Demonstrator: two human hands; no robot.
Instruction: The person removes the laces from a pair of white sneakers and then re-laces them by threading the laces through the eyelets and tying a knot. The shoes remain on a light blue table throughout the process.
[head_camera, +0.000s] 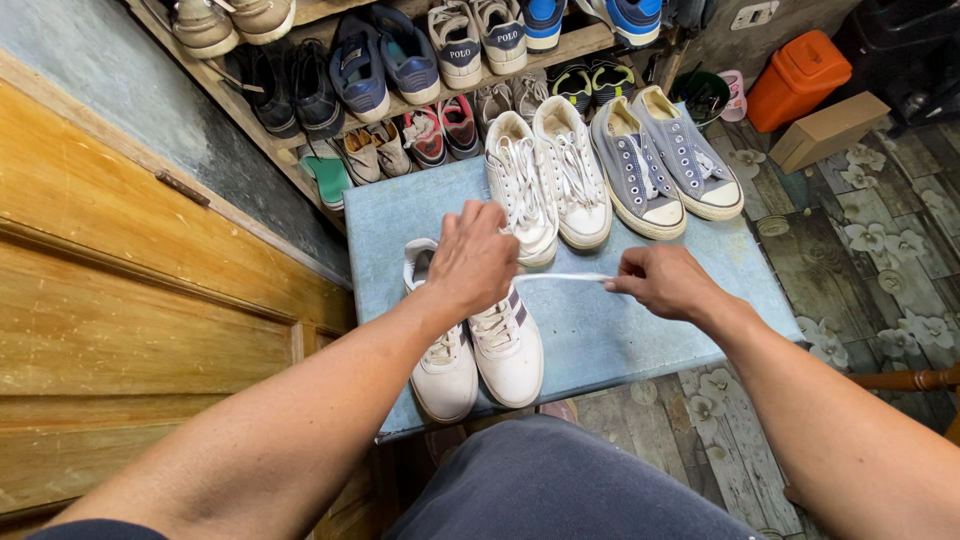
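A pair of white sneakers (480, 350) with dark side stripes stands on the low blue-grey table (600, 330), toes toward me. My left hand (472, 258) is over the back of the right-hand sneaker, fingers closed around it and one end of a white shoelace (562, 277). My right hand (665, 283) pinches the other end of that lace, which is stretched taut and level between both hands.
A white high-top pair (548, 180) and a grey canvas pair (665, 165) sit at the table's far side. Behind them a wooden rack (590, 42) holds several shoes. A wooden door panel (120, 300) is at left, an orange container (797, 78) and cardboard box (828, 130) at right.
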